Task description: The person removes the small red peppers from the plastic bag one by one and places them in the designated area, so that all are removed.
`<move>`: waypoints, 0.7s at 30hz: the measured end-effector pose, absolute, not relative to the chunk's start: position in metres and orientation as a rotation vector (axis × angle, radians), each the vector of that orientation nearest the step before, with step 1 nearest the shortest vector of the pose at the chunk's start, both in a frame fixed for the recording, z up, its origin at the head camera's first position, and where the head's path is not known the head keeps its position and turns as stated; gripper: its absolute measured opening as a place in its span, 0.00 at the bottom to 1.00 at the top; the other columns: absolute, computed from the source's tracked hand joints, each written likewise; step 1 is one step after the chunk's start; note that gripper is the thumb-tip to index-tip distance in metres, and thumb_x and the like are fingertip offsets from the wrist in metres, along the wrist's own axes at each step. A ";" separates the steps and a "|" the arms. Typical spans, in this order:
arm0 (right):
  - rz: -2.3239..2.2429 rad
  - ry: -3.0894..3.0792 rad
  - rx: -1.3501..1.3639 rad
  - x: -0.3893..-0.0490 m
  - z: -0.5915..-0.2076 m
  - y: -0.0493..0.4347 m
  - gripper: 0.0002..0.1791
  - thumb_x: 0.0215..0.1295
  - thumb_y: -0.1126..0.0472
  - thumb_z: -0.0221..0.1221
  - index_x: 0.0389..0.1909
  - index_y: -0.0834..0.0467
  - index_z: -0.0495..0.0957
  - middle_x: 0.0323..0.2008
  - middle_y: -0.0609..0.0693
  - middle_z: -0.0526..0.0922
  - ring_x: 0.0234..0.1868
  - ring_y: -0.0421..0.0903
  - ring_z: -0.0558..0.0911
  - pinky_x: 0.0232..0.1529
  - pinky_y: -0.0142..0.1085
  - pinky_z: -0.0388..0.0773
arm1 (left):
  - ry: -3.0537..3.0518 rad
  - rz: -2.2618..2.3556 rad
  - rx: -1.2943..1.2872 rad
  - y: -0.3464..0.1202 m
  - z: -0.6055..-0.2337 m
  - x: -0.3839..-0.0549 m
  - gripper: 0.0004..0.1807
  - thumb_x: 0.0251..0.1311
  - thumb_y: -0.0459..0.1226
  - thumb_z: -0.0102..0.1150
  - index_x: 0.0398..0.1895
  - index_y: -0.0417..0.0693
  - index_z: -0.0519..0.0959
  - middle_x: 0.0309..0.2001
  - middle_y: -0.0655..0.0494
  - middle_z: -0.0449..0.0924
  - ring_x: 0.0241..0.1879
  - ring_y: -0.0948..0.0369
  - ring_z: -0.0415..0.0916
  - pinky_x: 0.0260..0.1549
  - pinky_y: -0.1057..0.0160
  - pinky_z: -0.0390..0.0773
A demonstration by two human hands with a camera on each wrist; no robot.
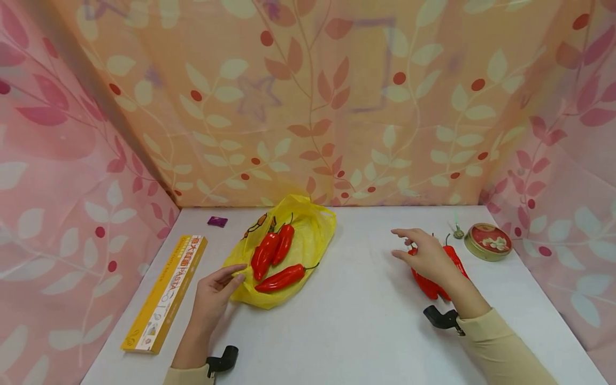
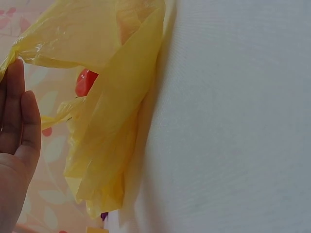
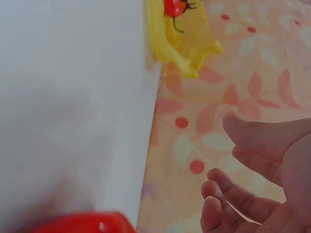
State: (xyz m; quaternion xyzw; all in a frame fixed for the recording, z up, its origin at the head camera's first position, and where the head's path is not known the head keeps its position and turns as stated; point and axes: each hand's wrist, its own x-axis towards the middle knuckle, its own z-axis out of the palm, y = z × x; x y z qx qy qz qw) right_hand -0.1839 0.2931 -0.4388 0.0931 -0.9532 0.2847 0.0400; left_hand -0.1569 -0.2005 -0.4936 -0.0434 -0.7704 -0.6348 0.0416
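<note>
A yellow plastic bag (image 1: 313,235) lies spread with its mouth facing me, and red chili peppers (image 1: 284,279) with dark stems rest in it. My left hand (image 1: 212,297) pinches the bag's left edge between thumb and fingers; in the left wrist view the film (image 2: 112,107) is drawn up to the fingertips. Over on the right, my right hand (image 1: 427,259) hovers above more red peppers (image 1: 425,286), thumb and fingers apart and nothing between them. It partly hides those peppers in the head view. One red pepper (image 3: 92,223) shows blurred at the bottom of the right wrist view.
Left of the bag lies a long yellow pasta box (image 1: 166,294), with a small purple packet (image 1: 217,221) behind it. A round red-lidded tin (image 1: 490,241) and a small green trinket (image 1: 458,232) sit at the back right. Patterned cloth walls (image 1: 308,107) enclose the white table (image 1: 337,342).
</note>
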 end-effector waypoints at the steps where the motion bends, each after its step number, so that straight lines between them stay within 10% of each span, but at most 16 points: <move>1: 0.895 -2.911 0.293 -0.185 -0.439 0.288 0.31 0.64 0.54 0.68 0.67 0.53 0.74 0.59 0.59 0.79 0.52 0.57 0.79 0.46 0.51 0.81 | -2.361 -1.942 -0.134 -0.201 -0.494 -0.157 0.17 0.68 0.41 0.63 0.56 0.43 0.82 0.54 0.51 0.84 0.49 0.66 0.81 0.51 0.74 0.80; 21: 1.138 -2.874 0.472 -0.193 -0.446 0.200 0.28 0.63 0.53 0.69 0.65 0.47 0.77 0.58 0.48 0.81 0.52 0.53 0.81 0.43 0.38 0.82 | -2.396 -1.962 -0.116 -0.197 -0.492 -0.156 0.17 0.67 0.42 0.64 0.55 0.44 0.83 0.57 0.47 0.82 0.49 0.65 0.80 0.51 0.74 0.80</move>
